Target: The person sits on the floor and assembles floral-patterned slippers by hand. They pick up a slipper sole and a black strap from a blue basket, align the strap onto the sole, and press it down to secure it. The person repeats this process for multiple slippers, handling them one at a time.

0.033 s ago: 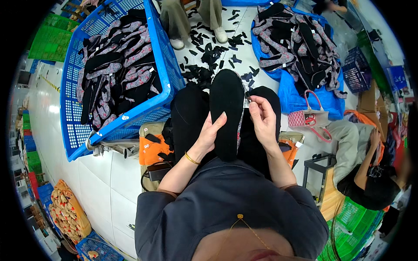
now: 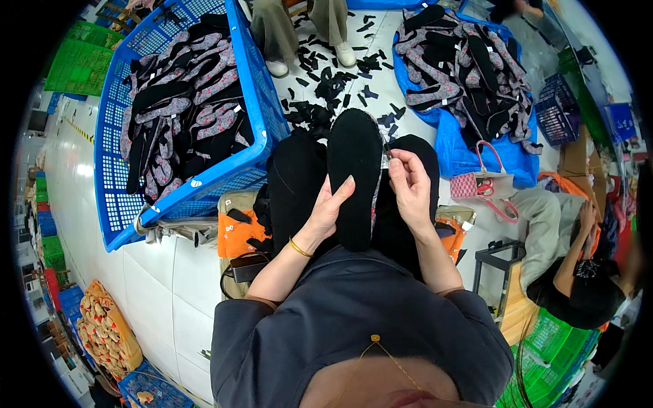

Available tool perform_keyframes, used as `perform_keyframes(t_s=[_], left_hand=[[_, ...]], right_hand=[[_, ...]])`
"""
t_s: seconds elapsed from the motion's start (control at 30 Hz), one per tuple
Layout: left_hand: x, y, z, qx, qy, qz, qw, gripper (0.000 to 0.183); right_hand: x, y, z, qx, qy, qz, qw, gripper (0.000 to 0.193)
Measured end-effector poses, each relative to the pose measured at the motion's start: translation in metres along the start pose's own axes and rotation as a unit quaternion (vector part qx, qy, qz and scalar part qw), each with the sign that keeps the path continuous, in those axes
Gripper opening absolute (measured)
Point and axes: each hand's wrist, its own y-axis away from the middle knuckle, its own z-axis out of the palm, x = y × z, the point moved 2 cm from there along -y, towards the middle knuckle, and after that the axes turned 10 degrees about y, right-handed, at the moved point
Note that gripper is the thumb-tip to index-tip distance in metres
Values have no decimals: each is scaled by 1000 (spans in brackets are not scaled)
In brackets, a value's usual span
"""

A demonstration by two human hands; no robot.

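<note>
Left hand [image 2: 325, 212] grips one slipper [image 2: 355, 177], thumb on its black sole; right hand [image 2: 410, 182] has fingers closed on one thin dark thing [image 2: 387, 151] at the slipper's right edge, kind unclear. Slipper sits between the two hands. Versus prior frame: no clear change, same grips, so work on that edge looks to be at the same stage. Counts: left of left hand, one crate [image 2: 235, 163]; left pile [image 2: 183, 109] of slippers inside, too jumbled to count. Beyond both hands, two white shoes [image 2: 277, 69], many scraps [image 2: 320, 112], not countable. Beyond right hand, rightward, one blue sheet [image 2: 469, 160] under right pile [image 2: 469, 64], more slippers, uncountable; nearer, one pink bag [image 2: 471, 188].
</note>
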Motion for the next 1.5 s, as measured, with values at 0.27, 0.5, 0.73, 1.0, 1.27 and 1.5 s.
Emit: perform_keyframes(t_s=[0.27, 0.5, 0.73, 1.0, 1.27, 1.5], left_hand=[[-10, -1, -11, 4, -58, 48, 997, 49], [-9, 1, -19, 6, -16, 16, 1000, 51], [13, 5, -1, -53, -314, -13, 948, 66], [95, 113, 93, -715, -58, 223, 660, 24], [108, 104, 104, -629, -64, 289, 719, 13], [136, 82, 69, -564, -81, 289, 769, 13]], right_hand=[[-5, -5, 13, 23, -24, -17, 999, 20], [-7, -29, -13, 62, -146, 65, 985, 22], [8, -32, -2, -86, 126, 28, 988, 35], [-20, -119, -95, 263, -317, -52, 910, 22], [0, -87, -15, 45, -220, 41, 973, 15], [20, -98, 17, 11, -165, 120, 979, 16]])
